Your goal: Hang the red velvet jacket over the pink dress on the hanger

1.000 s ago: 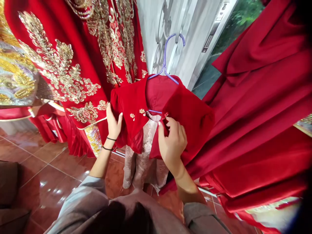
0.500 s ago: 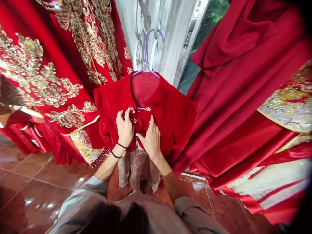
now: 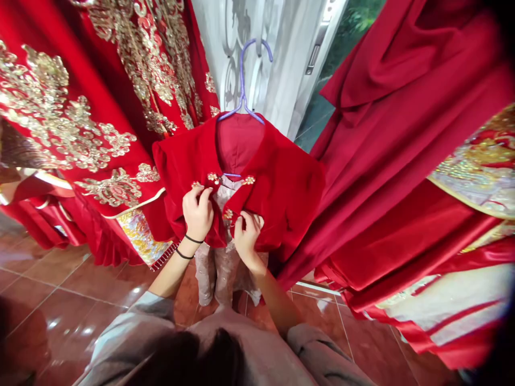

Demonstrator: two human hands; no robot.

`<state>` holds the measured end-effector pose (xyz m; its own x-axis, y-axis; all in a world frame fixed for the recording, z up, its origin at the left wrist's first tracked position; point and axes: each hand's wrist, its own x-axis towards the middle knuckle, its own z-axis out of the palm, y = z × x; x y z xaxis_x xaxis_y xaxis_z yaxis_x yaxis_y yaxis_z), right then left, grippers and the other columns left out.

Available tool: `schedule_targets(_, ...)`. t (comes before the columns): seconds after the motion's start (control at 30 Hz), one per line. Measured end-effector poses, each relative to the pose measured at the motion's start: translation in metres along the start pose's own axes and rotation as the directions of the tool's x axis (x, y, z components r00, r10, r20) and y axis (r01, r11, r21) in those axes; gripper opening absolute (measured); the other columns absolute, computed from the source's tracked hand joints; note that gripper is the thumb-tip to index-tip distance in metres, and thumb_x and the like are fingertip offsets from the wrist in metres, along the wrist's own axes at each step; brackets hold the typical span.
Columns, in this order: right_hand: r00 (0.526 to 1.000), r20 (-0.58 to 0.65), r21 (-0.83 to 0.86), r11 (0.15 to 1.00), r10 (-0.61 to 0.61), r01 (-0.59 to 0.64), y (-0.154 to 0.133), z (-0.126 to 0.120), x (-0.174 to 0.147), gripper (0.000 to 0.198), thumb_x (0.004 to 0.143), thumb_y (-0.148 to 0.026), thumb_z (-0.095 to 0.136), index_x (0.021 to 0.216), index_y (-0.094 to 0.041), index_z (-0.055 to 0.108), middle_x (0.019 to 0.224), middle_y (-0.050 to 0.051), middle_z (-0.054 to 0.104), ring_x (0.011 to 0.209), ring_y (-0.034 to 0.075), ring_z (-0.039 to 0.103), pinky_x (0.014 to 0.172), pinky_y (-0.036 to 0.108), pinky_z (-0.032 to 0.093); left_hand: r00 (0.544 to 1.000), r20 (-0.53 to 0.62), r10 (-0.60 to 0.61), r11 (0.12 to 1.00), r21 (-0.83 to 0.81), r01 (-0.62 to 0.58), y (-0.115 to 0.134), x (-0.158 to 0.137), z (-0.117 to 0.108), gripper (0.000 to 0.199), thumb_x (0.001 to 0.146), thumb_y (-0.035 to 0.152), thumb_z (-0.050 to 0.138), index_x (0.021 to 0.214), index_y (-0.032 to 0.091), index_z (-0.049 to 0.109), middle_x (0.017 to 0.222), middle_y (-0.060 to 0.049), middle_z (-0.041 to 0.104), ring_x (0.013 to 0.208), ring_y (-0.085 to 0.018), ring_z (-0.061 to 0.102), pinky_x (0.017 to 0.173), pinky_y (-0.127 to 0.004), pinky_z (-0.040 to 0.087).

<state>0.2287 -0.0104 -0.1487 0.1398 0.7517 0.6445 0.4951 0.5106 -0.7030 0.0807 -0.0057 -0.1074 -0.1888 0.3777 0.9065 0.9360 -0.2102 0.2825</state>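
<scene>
A red velvet jacket (image 3: 289, 171) hangs in front of me on a purple hanger (image 3: 243, 80). Its front edges are parted, and sparkly gold clasps (image 3: 248, 180) sit along both of them. My left hand (image 3: 198, 213), with two black bands at the wrist, pinches the left front edge just under a clasp. On the other edge my right hand (image 3: 246, 236) is closed, its fingers curled round the cloth below a lower clasp. A pale, glittery fabric (image 3: 223, 273) shows through the gap and hangs below the jacket.
Red gowns with gold sequin embroidery (image 3: 107, 139) hang close on the left. Dark red drapery (image 3: 386, 123) hangs on the right above satin and cream garments (image 3: 462, 305). Behind the hanger stands a white ornamental metal door (image 3: 277, 69). Glossy reddish tiles (image 3: 84, 316) cover the floor.
Both hands have drawn the jacket's front edges apart, so the pale fabric shows between them. My left hand moved slightly left and down; my right hand went from extended fingers to a closed grip.
</scene>
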Motion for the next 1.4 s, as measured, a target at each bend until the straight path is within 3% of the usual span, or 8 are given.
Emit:
schedule_targets(0.17, 0.941, -0.164, 0.302, 0.923, 0.296, -0.238, -0.012, -0.043, -0.015, 0.02, 0.084, -0.03, 0.042, 0.082, -0.017, 0.058, 0.071, 0.005, 0.063, 0.067, 0.017, 0.06, 0.064, 0.028, 0.049, 0.996, 0.092, 0.015, 1.0, 0.007, -0.016, 0.008, 0.007, -0.001, 0.043, 0.086, 0.01, 0.041, 0.125, 0.009, 0.059, 0.124, -0.019, 0.06, 0.12, -0.029, 0.052, 0.107, -0.044, 0.041)
schedule_targets(0.3, 0.95, -0.273, 0.319, 0.946, 0.149, -0.056, -0.013, -0.082, -0.018, 0.042, 0.093, -0.049, 0.031, 0.098, -0.016, 0.057, 0.089, 0.011, 0.063, 0.079, 0.022, 0.065, 0.07, 0.034, 0.055, 0.988, 0.13, -0.081, 0.991, 0.118, 0.066, 0.008, 0.016, 0.01, 0.057, 0.088, 0.033, 0.057, 0.136, 0.004, 0.05, 0.133, -0.024, 0.054, 0.123, -0.037, 0.049, 0.106, -0.049, 0.039)
schedule_targets(0.53, 0.995, -0.069, 0.065, 0.995, -0.075, 0.08, -0.013, -0.102, -0.02, 0.05, 0.078, -0.04, 0.074, 0.119, -0.017, 0.055, 0.112, 0.013, 0.066, 0.084, 0.02, 0.069, 0.075, 0.033, 0.059, 0.99, 0.084, -0.112, 0.994, 0.023, 0.111, -0.021, 0.026, 0.001, 0.028, 0.088, 0.024, 0.049, 0.11, 0.013, 0.063, 0.108, -0.016, 0.065, 0.101, -0.029, 0.06, 0.092, -0.041, 0.045)
schedule_targets(0.73, 0.978, 0.209, 0.399, 0.911, 0.025, -0.108, -0.043, -0.104, -0.025, 0.05, 0.072, -0.04, 0.079, 0.107, -0.021, 0.048, 0.072, -0.002, 0.068, 0.058, 0.014, 0.066, 0.05, 0.021, 0.052, 0.982, 0.188, 0.006, 0.97, -0.24, 0.04, 0.063, 0.035, -0.002, 0.028, 0.093, 0.029, 0.04, 0.094, 0.016, 0.064, 0.087, -0.011, 0.064, 0.082, -0.023, 0.06, 0.078, -0.035, 0.048)
schedule_targets(0.87, 0.983, 0.18, 0.413, 0.91, -0.039, -0.04, -0.078, -0.091, -0.02, 0.035, 0.082, -0.031, 0.066, 0.113, -0.022, 0.052, 0.098, 0.005, 0.071, 0.082, 0.015, 0.07, 0.07, 0.024, 0.058, 0.907, 0.416, 0.067, 0.796, -0.57, 0.203, 0.08, 0.065, 0.019, 0.056, 0.094, 0.059, 0.033, 0.094, 0.014, 0.067, 0.091, -0.015, 0.068, 0.087, -0.024, 0.064, 0.084, -0.038, 0.051)
schedule_targets(1.07, 0.857, 0.456, 0.208, 0.965, -0.239, 0.159, -0.069, -0.016, -0.012, 0.059, 0.087, -0.036, 0.061, 0.139, -0.013, 0.047, 0.125, 0.017, 0.063, 0.118, 0.026, 0.06, 0.102, 0.04, 0.051, 0.684, 0.719, 0.119, 0.354, -0.675, 0.648, 0.002, 0.067, -0.022, 0.097, 0.078, 0.09, 0.016, 0.105, 0.016, 0.071, 0.102, -0.02, 0.072, 0.102, -0.031, 0.069, 0.095, -0.046, 0.053)
schedule_targets(1.2, 0.781, 0.597, 0.037, 0.979, -0.183, 0.201, -0.044, 0.021, -0.022, 0.065, 0.088, -0.036, 0.061, 0.144, -0.008, 0.043, 0.14, 0.023, 0.053, 0.136, 0.031, 0.047, 0.11, 0.047, 0.044, 0.643, 0.742, 0.191, 0.647, -0.588, 0.486, -0.022, 0.051, -0.051, 0.081, 0.076, 0.074, 0.06, 0.134, 0.016, 0.057, 0.132, -0.02, 0.062, 0.121, -0.032, 0.061, 0.105, -0.047, 0.047)
schedule_targets(1.4, 0.806, 0.511, 0.213, 0.952, -0.3, 0.219, -0.034, 0.016, -0.038, 0.046, 0.09, -0.029, 0.053, 0.132, -0.012, 0.054, 0.135, 0.017, 0.059, 0.131, 0.024, 0.052, 0.112, 0.039, 0.042, 0.84, 0.543, 0.002, 0.918, -0.334, 0.213, -0.001, 0.029, -0.034, 0.039, 0.087, 0.036, 0.056, 0.119, 0.015, 0.062, 0.111, -0.012, 0.071, 0.098, -0.023, 0.069, 0.089, -0.037, 0.054)
